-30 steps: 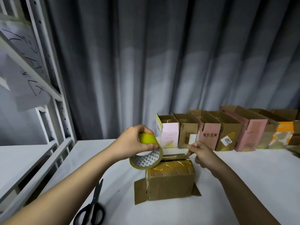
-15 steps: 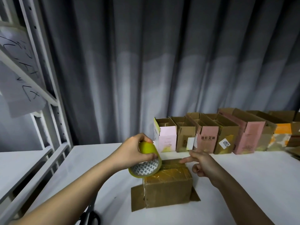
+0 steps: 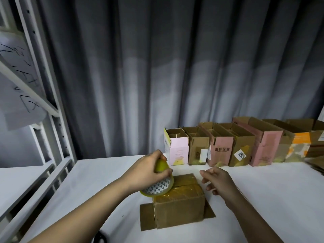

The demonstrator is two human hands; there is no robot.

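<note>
A grey pleated fabric curtain (image 3: 175, 67) hangs across the whole back of the scene. Below it lies the smooth white bench (image 3: 263, 199). On the left stands a white perforated metal shelving rack (image 3: 43, 102) with a handwritten paper sheet (image 3: 19, 85) hanging from it. Along the back edge of the bench runs a row of open cardboard cartons (image 3: 222, 149), some brown, some pink, one with an orange panel.

Both bare forearms reach in from the lower edge towards a brown corrugated cardboard box (image 3: 180, 211), which sits on the bench in the middle foreground. Its top is glossy with clear tape, and loose flaps lie flat on the bench on its left and right sides.

The left hand (image 3: 147, 170) comes in from the lower left, back of the hand up, with fingers and thumb curled round a yellowish roll of clear packing tape (image 3: 157, 187). The roll is tilted, so its white cardboard core printed with small triangles faces the camera. Its lower rim is at the near left edge of the box top.

The right hand (image 3: 217, 181) is above the far right corner of the box, holding nothing, with its fingers spread and loosely bent. Whether it touches the box cannot be told.
</note>
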